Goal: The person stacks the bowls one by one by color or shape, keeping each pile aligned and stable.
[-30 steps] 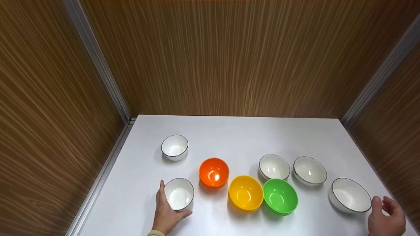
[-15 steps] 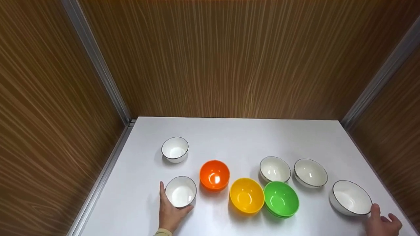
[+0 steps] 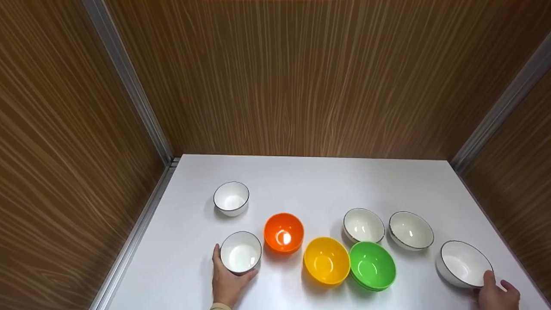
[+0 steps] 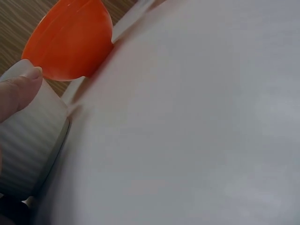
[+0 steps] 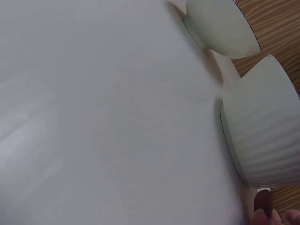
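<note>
My left hand (image 3: 229,282) grips a small white bowl (image 3: 241,252) with a dark rim, thumb on its near side and fingers along its left. In the left wrist view, the thumb (image 4: 21,93) presses on the ribbed outer wall of this white bowl (image 4: 28,136). At the right, my right hand (image 3: 497,295) pinches the near right rim of a larger white bowl (image 3: 462,261), thumb at the rim. The right wrist view shows fingertips (image 5: 263,201) by the lower wall of that ribbed bowl (image 5: 262,126); the rest of the hand is out of frame.
Between the hands stand an orange bowl (image 3: 283,232), a yellow bowl (image 3: 326,260) and a green bowl (image 3: 373,265) with another green edge beneath. Behind are white bowls (image 3: 363,224), (image 3: 411,230) and a small white bowl (image 3: 231,198) at back left. Wood-grain panels (image 3: 301,77) enclose the white table (image 3: 297,181).
My left hand has shifted slightly right with the small white bowl, toward the orange one. My right hand has moved left and down, its thumb coming onto the larger white bowl's rim.
</note>
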Tool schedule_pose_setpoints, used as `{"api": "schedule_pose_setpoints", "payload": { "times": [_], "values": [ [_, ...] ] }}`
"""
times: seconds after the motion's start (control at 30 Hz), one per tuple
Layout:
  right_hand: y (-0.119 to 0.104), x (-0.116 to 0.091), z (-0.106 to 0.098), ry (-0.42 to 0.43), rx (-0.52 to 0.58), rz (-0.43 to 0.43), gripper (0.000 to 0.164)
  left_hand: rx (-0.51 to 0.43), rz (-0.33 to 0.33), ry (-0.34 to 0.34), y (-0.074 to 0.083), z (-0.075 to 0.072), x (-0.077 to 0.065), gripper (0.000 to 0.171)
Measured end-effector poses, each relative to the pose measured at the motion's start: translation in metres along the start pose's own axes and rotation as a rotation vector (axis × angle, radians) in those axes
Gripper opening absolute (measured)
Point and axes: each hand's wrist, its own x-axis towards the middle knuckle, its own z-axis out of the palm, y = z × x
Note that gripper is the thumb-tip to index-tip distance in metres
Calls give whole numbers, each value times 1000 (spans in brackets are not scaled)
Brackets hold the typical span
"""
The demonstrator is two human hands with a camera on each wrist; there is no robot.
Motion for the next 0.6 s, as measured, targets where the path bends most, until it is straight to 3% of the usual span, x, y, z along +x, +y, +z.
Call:
{"api": "schedule_pose_setpoints", "payload": {
  "times": [0.17, 0.33, 0.47, 0.6],
  "values": [
    [-3, -2, 7, 95, -101, -220, 87, 25, -10, -2, -2, 1, 1, 130],
    [-13, 1, 10, 70, -284, -428, 101, 28, -8, 8, -2, 3, 1, 129],
    [-19, 3, 15, 8, -413, -515, 116, 29, -25, 10, -1, 4, 1, 130],
    [-22, 4, 19, 15, -489, -574, 123, 30, -28, 13, 0, 2, 1, 130]
  ]
}}
